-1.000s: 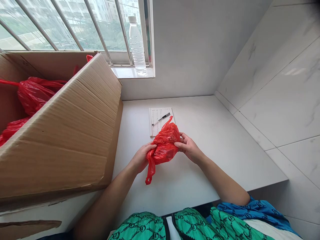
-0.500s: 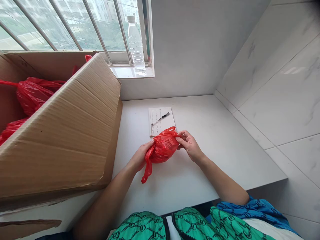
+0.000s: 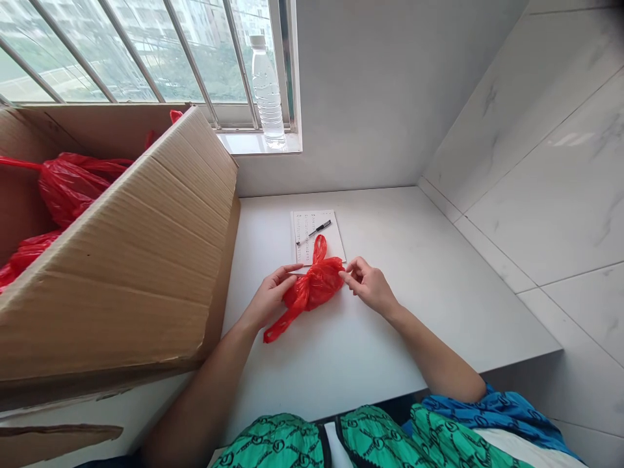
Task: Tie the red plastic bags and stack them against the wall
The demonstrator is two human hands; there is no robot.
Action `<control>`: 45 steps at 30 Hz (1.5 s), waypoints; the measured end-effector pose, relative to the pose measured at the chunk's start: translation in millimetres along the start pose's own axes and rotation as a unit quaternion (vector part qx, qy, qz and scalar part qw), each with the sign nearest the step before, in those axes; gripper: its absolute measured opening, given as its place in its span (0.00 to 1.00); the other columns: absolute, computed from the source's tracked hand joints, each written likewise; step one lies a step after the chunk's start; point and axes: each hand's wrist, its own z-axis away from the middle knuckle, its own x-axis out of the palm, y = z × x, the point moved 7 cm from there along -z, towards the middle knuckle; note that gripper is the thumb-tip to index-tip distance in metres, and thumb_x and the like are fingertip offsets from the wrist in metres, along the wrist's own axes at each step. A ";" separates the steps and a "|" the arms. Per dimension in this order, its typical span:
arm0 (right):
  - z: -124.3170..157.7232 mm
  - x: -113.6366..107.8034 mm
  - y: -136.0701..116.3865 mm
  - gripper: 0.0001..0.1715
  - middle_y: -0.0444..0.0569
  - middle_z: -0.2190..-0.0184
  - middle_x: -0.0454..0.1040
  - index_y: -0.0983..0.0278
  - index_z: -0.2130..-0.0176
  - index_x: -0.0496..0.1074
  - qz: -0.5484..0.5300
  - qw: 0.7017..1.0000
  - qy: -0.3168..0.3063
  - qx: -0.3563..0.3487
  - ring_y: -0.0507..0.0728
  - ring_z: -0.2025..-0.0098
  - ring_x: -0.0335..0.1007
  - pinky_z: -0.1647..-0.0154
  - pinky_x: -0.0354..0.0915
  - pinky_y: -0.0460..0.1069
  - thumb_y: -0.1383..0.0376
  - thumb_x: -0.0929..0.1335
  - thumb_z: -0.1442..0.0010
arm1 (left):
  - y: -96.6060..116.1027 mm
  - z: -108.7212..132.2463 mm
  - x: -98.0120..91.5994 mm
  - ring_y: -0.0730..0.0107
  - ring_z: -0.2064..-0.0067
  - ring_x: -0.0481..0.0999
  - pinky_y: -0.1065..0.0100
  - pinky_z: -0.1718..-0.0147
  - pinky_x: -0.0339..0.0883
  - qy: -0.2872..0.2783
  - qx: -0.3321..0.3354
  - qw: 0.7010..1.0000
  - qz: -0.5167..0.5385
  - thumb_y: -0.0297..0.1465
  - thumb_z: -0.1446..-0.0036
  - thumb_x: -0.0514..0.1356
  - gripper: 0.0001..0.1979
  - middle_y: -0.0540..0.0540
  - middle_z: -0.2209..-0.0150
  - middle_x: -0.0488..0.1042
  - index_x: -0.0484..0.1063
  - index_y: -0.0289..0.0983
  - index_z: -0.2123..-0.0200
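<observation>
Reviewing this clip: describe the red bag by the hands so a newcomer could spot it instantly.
On the white counter beside the cardboard box, a notepad lies. The red plastic bag sits at its near edge, between the left hand and right hand. Unlike the red bags inside the box, it lies on the counter, one strip trailing out.

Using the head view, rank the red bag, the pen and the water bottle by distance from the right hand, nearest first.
From the right hand:
1. Red plastic bag, at its fingertips, to its left.
2. Black pen, beyond the bag.
3. Plastic water bottle, farthest, on the windowsill.
</observation>
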 end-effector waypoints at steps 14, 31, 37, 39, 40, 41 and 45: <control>1.6 24.8 -9.7 0.12 0.48 0.55 0.75 0.59 0.54 0.70 -0.310 0.946 -0.076 -0.052 0.56 0.57 0.76 0.52 0.74 0.57 0.57 0.68 0.37 | -16.8 3.4 24.1 0.61 0.56 0.79 0.65 0.63 0.72 -0.034 -0.061 0.997 0.023 0.43 0.44 0.66 0.30 0.40 0.51 0.75 0.62 0.42 0.42; -5.9 -5.3 5.9 0.21 0.48 0.60 0.74 0.60 0.48 0.68 -0.182 0.983 -0.022 -0.003 0.55 0.60 0.71 0.59 0.73 0.53 0.57 0.69 0.40 | 3.9 1.2 -2.7 0.75 0.81 0.62 0.71 0.77 0.58 0.062 0.047 0.977 -0.198 0.44 0.41 0.59 0.19 0.58 0.82 0.62 0.68 0.40 0.52; -1.2 -22.9 -4.3 0.17 0.49 0.57 0.75 0.59 0.54 0.72 -0.004 0.997 0.074 -0.016 0.55 0.65 0.70 0.64 0.69 0.51 0.52 0.66 0.36 | 0.9 0.9 -8.5 0.69 0.77 0.72 0.69 0.72 0.63 0.091 0.078 0.930 -0.348 0.44 0.37 0.54 0.16 0.54 0.79 0.71 0.71 0.40 0.56; -0.3 -19.0 -7.8 0.18 0.50 0.56 0.75 0.59 0.54 0.72 -0.012 0.998 0.065 -0.019 0.55 0.63 0.71 0.62 0.69 0.52 0.51 0.65 0.36 | -3.9 -1.1 -0.9 0.67 0.72 0.76 0.67 0.70 0.67 0.074 0.080 0.946 -0.305 0.45 0.38 0.55 0.18 0.49 0.70 0.77 0.70 0.40 0.53; -0.1 -14.1 -9.4 0.18 0.50 0.55 0.75 0.59 0.52 0.72 -0.024 0.998 0.044 -0.024 0.56 0.62 0.71 0.62 0.69 0.52 0.51 0.65 0.36 | -5.8 -2.0 4.7 0.66 0.69 0.78 0.66 0.68 0.69 0.061 0.085 0.956 -0.273 0.45 0.38 0.56 0.19 0.46 0.64 0.79 0.69 0.40 0.50; 0.1 -7.5 -11.1 0.19 0.50 0.54 0.75 0.58 0.50 0.72 -0.039 0.999 0.014 -0.032 0.56 0.61 0.72 0.61 0.69 0.52 0.52 0.66 0.36 | -6.7 -2.8 10.4 0.64 0.65 0.79 0.66 0.66 0.70 0.050 0.093 0.965 -0.241 0.45 0.38 0.57 0.20 0.44 0.58 0.78 0.67 0.40 0.47; 1.7 17.6 -13.5 0.27 0.47 0.60 0.76 0.57 0.43 0.67 -0.132 0.984 -0.105 -0.049 0.55 0.60 0.73 0.58 0.69 0.51 0.55 0.70 0.40 | -4.8 -3.5 26.6 0.61 0.52 0.77 0.63 0.55 0.71 0.020 0.133 0.981 -0.137 0.42 0.38 0.59 0.19 0.41 0.51 0.76 0.66 0.38 0.48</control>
